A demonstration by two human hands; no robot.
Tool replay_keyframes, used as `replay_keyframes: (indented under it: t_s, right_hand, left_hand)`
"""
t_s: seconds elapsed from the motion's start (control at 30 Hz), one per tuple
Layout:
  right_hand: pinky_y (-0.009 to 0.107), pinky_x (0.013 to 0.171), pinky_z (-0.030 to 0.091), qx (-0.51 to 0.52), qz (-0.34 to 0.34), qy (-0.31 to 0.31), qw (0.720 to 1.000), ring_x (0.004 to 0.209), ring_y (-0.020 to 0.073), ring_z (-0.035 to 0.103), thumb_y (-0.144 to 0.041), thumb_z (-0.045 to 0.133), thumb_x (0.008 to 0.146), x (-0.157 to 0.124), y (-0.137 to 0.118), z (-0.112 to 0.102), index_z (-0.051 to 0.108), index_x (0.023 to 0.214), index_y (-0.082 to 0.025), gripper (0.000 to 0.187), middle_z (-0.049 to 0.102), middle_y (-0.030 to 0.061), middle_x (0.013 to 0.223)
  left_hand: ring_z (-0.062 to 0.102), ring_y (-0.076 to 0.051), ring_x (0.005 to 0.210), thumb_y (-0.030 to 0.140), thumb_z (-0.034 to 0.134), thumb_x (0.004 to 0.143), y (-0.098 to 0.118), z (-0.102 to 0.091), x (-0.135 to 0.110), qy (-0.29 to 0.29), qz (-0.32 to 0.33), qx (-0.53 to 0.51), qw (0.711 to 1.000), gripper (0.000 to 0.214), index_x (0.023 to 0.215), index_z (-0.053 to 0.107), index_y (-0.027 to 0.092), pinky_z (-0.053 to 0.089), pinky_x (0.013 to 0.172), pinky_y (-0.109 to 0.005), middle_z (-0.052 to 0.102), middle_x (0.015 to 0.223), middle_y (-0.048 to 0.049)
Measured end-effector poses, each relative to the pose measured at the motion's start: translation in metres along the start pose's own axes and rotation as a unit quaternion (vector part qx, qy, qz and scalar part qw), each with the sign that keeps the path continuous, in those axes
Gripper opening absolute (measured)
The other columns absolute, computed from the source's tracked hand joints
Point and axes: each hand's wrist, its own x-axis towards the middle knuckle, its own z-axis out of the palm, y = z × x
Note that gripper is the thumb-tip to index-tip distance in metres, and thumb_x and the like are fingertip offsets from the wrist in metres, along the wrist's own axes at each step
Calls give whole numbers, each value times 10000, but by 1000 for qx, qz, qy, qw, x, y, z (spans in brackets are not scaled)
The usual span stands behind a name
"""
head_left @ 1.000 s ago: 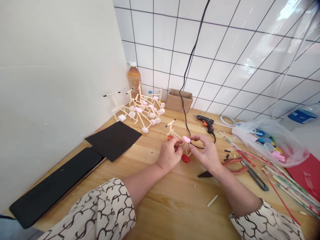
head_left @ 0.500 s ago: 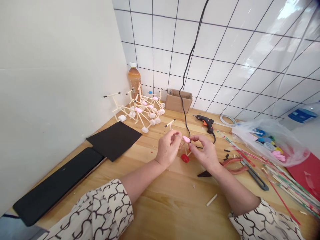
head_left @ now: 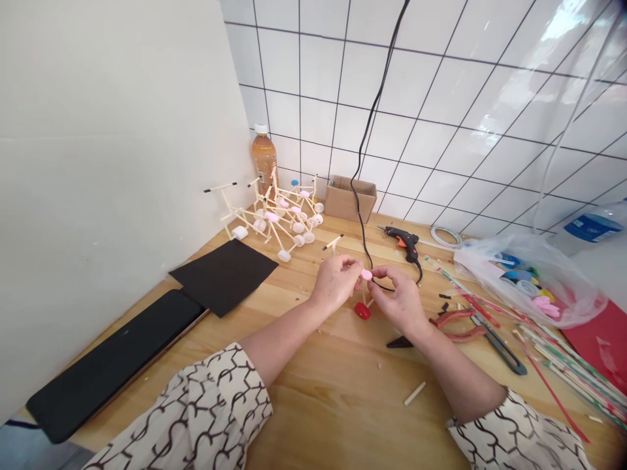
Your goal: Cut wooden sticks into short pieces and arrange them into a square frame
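A small stick bicycle model (head_left: 361,295) stands on the wooden table (head_left: 323,405) between my hands. It has a red wheel (head_left: 362,311), a pink seat (head_left: 366,275) and a black-tipped handlebar (head_left: 333,242). My left hand (head_left: 336,284) is closed on the frame just left of the seat. My right hand (head_left: 396,297) pinches the pink seat from the right with thumb and forefinger.
Several finished stick bicycles (head_left: 274,219) are piled at the back left by a drink bottle (head_left: 263,156). A cardboard box (head_left: 350,196), glue gun (head_left: 404,239), plastic bag (head_left: 526,277), pliers (head_left: 453,325), scissors (head_left: 497,343), black sheet (head_left: 223,274) and loose sticks (head_left: 563,362) lie around.
My left hand rose from the lower frame to beside the pink seat. The model tipped slightly, its red wheel staying on the table. My right hand barely shifted.
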Motion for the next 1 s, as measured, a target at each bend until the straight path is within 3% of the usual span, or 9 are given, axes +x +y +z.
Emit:
replay_keyframes:
  t_s: [0.5,1.0]
  right_hand:
    - [378,764,451,16,1,-13,1000,797,234,623,-305,528,746,1,-8,-3,612,810,-178,165,687,69,816]
    - [371,753,450,24,1,-16,1000,772,230,618,-327,519,771,3,-13,-2,615,760,-176,179,684,70,777]
  left_hand:
    - [460,-79,401,185,603,645,-2,3,2,4,-8,-23,1000,50,642,566,151,346,361,-171,517,441,35]
    - [437,-70,376,169,583,661,-3,5,2,7,-7,-21,1000,66,619,533,157,345,370,-177,520,439,36]
